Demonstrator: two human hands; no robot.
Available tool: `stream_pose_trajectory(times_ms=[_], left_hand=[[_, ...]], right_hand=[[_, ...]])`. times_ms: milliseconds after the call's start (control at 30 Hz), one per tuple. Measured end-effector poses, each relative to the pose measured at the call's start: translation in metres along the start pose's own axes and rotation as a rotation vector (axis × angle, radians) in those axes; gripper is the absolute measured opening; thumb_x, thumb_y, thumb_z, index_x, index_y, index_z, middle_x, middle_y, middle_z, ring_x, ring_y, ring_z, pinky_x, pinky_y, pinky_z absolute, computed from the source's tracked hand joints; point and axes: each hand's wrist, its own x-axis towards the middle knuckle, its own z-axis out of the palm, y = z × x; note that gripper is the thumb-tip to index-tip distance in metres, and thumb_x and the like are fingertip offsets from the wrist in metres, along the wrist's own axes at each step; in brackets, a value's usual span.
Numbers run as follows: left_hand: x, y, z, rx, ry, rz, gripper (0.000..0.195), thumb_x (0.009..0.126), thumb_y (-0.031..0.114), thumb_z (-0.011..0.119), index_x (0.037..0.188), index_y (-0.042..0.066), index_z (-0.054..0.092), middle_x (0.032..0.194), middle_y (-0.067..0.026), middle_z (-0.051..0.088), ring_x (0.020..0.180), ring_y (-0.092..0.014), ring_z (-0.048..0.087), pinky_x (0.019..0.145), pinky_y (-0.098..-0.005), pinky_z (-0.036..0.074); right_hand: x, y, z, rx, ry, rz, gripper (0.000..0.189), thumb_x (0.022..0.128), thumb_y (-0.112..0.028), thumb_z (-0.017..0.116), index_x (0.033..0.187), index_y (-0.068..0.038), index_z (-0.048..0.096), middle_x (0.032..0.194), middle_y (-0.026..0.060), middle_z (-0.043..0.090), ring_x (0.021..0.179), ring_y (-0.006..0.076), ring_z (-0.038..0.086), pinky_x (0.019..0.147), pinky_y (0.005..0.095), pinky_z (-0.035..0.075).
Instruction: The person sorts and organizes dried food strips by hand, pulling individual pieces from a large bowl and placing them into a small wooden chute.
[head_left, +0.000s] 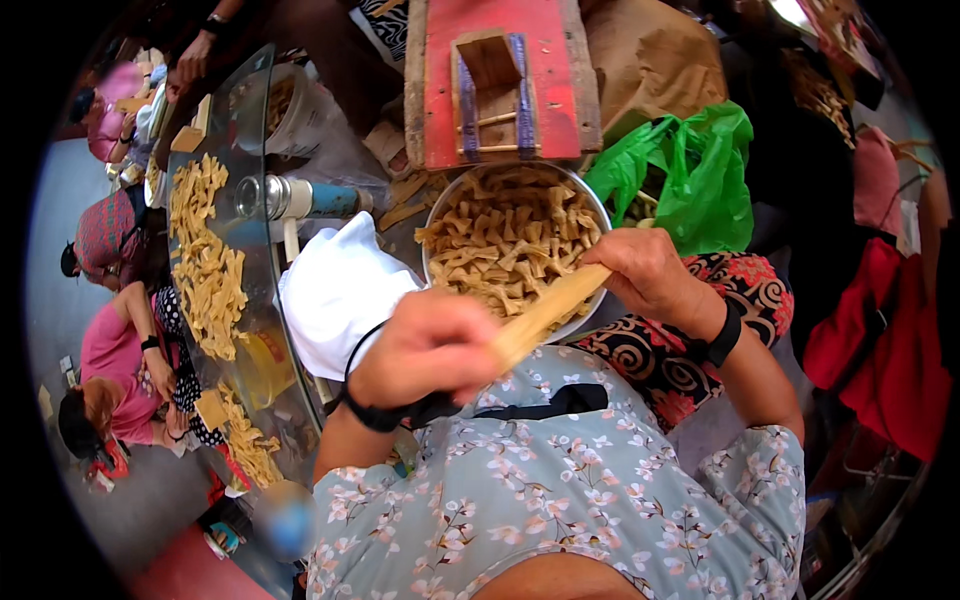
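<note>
A flat, pale yellow strip (551, 309) of some pliable-looking material is stretched between both hands. My left hand (431, 341), blurred, pinches its lower left end, and my right hand (641, 270) grips the upper right end in closed fingers. Under and beyond the strip stands a round metal bowl (602, 214) filled with small tan bundles (517, 232) pinched at the middle. Behind the bowl, a wooden trough (487, 94) with two thin rods across it sits on a red-topped board (442, 82).
A glass tabletop (259, 247) at left carries piles of yellow strips (206, 262). Near it are a glass jar (259, 196), a white cloth (341, 300) and a white bucket (300, 112). A green plastic bag (712, 180) lies right of the bowl. Other people (124, 375) sit beyond the table.
</note>
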Motion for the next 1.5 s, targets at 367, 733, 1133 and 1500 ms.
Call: stream_pose_trajectory(times_ms=[367, 733, 1133, 1500], left_hand=[[-0.056, 0.048, -0.001, -0.163, -0.092, 0.642, 0.011, 0.09, 0.019, 0.067, 0.095, 0.01, 0.07, 0.121, -0.0184, 0.065, 0.111, -0.034, 0.063, 0.098, -0.0479, 0.048], [0.009, -0.023, 0.0, 1.579, 0.261, 0.541, 0.02, 0.068, 0.011, 0.077, 0.084, 0.009, 0.067, 0.097, -0.006, 0.062, 0.098, -0.027, 0.061, 0.101, -0.0492, 0.042], [0.015, -0.033, 0.015, 1.495, 0.289, 0.674, 0.015, 0.07, 0.008, 0.07, 0.085, 0.01, 0.068, 0.117, -0.0085, 0.062, 0.106, -0.03, 0.061, 0.085, -0.0407, 0.051], [0.025, -0.042, 0.001, 1.593, 0.623, 0.691, 0.019, 0.075, 0.003, 0.074, 0.092, 0.01, 0.069, 0.097, -0.006, 0.069, 0.085, -0.027, 0.065, 0.095, -0.0452, 0.045]], right_hand=[[0.063, -0.092, -0.001, 0.424, 0.055, -0.17, 0.035, 0.08, 0.004, 0.059, 0.114, -0.002, 0.061, 0.088, 0.0149, 0.067, 0.077, 0.0289, 0.068, 0.069, 0.0377, 0.055], [0.02, -0.056, -0.008, 0.632, -0.361, 0.209, 0.031, 0.094, -0.016, 0.056, 0.12, 0.0, 0.061, 0.077, 0.0097, 0.065, 0.067, 0.0195, 0.063, 0.064, 0.0343, 0.05], [0.022, -0.058, 0.019, 1.496, -0.133, 0.805, 0.013, 0.095, -0.02, 0.066, 0.09, -0.009, 0.062, 0.07, -0.0045, 0.057, 0.057, 0.0024, 0.048, 0.049, 0.0182, 0.033], [0.033, -0.047, 0.021, 1.52, -0.046, 0.787, 0.016, 0.084, -0.006, 0.067, 0.099, -0.009, 0.061, 0.073, -0.0063, 0.052, 0.053, 0.0016, 0.04, 0.046, 0.0194, 0.027]])
